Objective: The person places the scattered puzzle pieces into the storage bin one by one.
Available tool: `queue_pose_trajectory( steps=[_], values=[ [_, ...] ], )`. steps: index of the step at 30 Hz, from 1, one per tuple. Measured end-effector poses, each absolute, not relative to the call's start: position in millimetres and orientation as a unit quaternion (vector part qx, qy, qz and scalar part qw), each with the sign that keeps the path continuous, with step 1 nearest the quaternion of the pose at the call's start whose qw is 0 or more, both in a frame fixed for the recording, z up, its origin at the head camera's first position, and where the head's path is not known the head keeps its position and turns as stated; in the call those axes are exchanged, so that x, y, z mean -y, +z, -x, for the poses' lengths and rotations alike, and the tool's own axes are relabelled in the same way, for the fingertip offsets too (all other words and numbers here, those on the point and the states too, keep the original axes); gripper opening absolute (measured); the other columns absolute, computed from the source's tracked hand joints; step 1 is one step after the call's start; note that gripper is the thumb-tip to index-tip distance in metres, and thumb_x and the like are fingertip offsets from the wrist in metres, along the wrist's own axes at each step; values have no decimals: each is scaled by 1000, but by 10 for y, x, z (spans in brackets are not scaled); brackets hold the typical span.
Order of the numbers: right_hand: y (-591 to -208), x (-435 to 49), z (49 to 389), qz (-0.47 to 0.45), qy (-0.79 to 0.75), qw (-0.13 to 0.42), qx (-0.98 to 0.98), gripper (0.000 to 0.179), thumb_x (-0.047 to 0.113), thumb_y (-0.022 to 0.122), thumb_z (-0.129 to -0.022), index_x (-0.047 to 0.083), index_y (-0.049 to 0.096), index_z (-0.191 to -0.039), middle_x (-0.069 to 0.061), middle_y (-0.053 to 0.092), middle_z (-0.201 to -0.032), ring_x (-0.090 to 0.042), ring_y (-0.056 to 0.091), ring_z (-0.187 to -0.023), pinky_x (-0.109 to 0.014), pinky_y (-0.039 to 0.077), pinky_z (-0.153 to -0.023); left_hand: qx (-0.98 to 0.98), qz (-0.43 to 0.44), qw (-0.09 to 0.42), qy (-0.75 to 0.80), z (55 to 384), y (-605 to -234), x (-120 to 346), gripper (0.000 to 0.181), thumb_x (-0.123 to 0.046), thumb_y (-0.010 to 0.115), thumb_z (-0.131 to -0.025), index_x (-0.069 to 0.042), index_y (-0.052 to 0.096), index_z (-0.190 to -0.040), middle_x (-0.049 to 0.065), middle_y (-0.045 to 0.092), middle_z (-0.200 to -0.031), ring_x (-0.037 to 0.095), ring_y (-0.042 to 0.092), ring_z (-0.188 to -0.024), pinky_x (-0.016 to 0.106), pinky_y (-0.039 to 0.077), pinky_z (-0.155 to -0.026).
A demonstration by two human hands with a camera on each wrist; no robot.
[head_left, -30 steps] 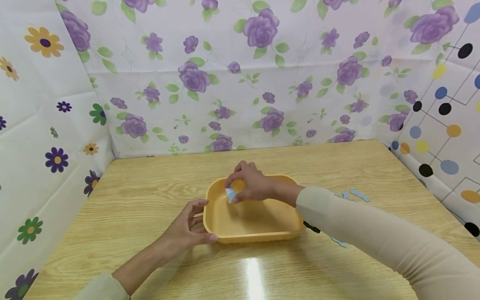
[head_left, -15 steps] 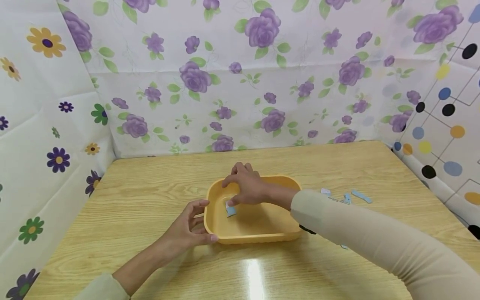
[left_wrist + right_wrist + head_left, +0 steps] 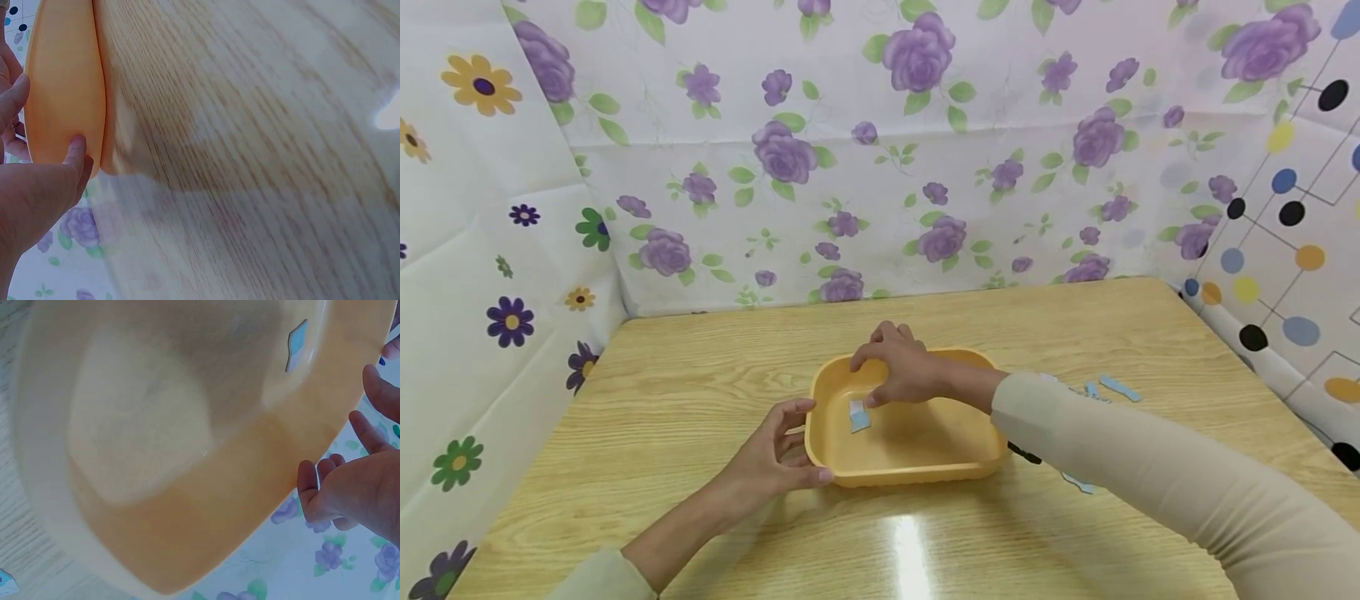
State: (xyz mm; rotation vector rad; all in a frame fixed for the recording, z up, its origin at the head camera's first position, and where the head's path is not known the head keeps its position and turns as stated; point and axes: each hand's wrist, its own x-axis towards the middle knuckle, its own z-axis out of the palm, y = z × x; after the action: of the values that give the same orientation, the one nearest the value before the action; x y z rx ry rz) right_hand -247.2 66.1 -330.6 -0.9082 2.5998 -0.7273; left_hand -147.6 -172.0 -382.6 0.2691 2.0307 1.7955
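Observation:
A yellow-orange plastic basin (image 3: 917,479) stands on the wooden table. My left hand (image 3: 775,454) holds its near left corner, thumb against the front wall and fingers at the left side; the left wrist view shows the thumb on the basin's outer wall (image 3: 65,81). Inside, toward the left end, lies a small flat light-blue and white piece (image 3: 860,418), seen in the right wrist view as a blue piece (image 3: 297,345). My right hand (image 3: 902,367) hovers over the basin close to that piece, thumb and fingers spread, holding nothing.
Right of the basin lie several light-blue pieces, among them a long strip (image 3: 1120,388) and a smaller one (image 3: 1077,482), partly hidden by the right sleeve. A black object (image 3: 1024,453) sits by the basin's right side. Flowered sheets (image 3: 857,167) hang behind the table.
The blue and white piece, pinched by my right hand a second ago, now lies on the basin floor. The right fingers have let go of it. The left hand keeps its place.

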Motion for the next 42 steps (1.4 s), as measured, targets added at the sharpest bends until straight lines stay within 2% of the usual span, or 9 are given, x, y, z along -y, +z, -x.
queue_pose_trajectory(
  steps=[9, 20, 27, 35, 42],
  values=[
    [-3305, -722, 2498, 314, -256, 165, -899, 47, 19, 77, -83, 16, 60, -127, -14, 31, -136, -32, 25, -123, -51, 32, -102, -731, -98, 210, 642, 1480, -3833, 1720, 93, -11, 81, -78, -14, 18, -147, 12, 20, -154, 39, 37, -135, 31, 49, -103],
    [-3257, -799, 2504, 310, -264, 160, -899, 48, 17, 78, -82, 15, 60, -126, -15, 30, -137, -33, 25, -126, -55, 33, -104, -731, -101, 208, 642, 1490, -3820, 1714, 92, -10, 81, -78, -15, 19, -146, 10, 23, -153, 38, 39, -134, 33, 48, -104],
    [-3239, -885, 2510, 297, -291, 159, -895, 47, 15, 79, -81, 14, 61, -125, -16, 30, -137, -33, 24, -125, -52, 36, -103, -730, -97, 206, 644, 1482, -3825, 1711, 93, -11, 81, -78, -15, 19, -146, 11, 23, -153, 38, 39, -134, 33, 48, -104],
    [-3254, -978, 2533, 300, -303, 159, -890, 46, 12, 78, -82, 12, 61, -125, -17, 29, -137, -35, 23, -126, -54, 36, -103, -732, -101, 203, 642, 1466, -3817, 1713, 91, -11, 81, -78, -13, 21, -146, 13, 23, -153, 39, 38, -134, 32, 49, -103],
    [-3216, -1148, 2525, 293, -334, 158, -882, 44, 11, 76, -83, 13, 60, -125, -14, 30, -131, -34, 21, -124, -55, 35, -102, -730, -98, 202, 646, 1468, -3813, 1708, 91, -9, 82, -77, -13, 21, -145, 13, 25, -152, 39, 40, -133, 32, 49, -103]
  ],
)
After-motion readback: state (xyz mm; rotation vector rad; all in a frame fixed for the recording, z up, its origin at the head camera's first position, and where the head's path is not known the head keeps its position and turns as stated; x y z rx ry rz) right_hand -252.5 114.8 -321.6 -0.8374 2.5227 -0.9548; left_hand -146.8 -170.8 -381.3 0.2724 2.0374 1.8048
